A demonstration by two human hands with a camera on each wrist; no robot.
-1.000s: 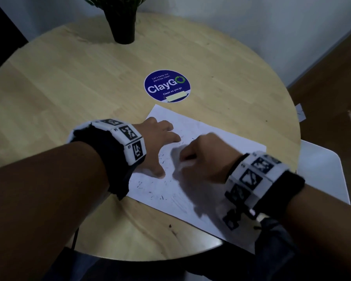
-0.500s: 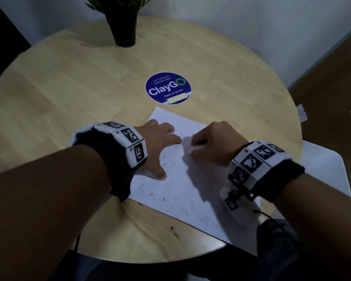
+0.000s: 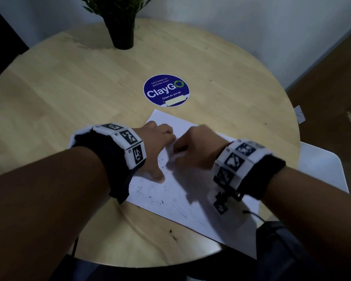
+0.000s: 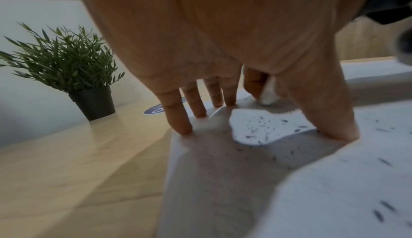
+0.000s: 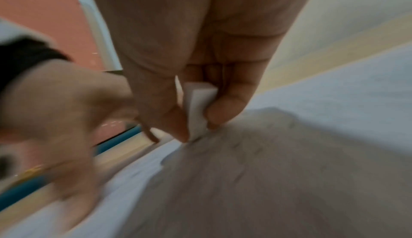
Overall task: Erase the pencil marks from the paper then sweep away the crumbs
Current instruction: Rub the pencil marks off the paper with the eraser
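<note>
Right hand [image 3: 199,147] pinches a small white eraser [image 5: 197,107] between thumb and fingers [image 5: 225,111], its lower end down on the paper [image 3: 190,203]. Grip is closed tight around the block; the eraser stands roughly upright, tilted a little, with its long axis running up into the hand.

Left hand [image 3: 156,147] is flat and spread, fingertips [image 4: 180,127] and thumb pressing the sheet to the tabletop [image 3: 69,94] near the paper's left edge. It holds nothing, just pins the sheet.

Key relation: the eraser tip sits just beside the left hand's fingers, on the side toward the right arm. The two hands are nearly touching over the upper-middle of the sheet.

Crumbs [image 4: 256,129] lie scattered in the gap between the left thumb and fingers, and more on the near part of the paper. Faint pencil marks [image 3: 178,207] show on the near-middle of the sheet, toward the person from the eraser.

My read: erasing is in hand and the sweep hasn't begun. Remaining marks lie nearer the body than the eraser, so the next strokes probably pull back toward the person. Right hand is the closer one. Risk: the sheet creeps or buckles if the left hand eases off.

The paper overhangs the near right edge of the tabletop.
</note>
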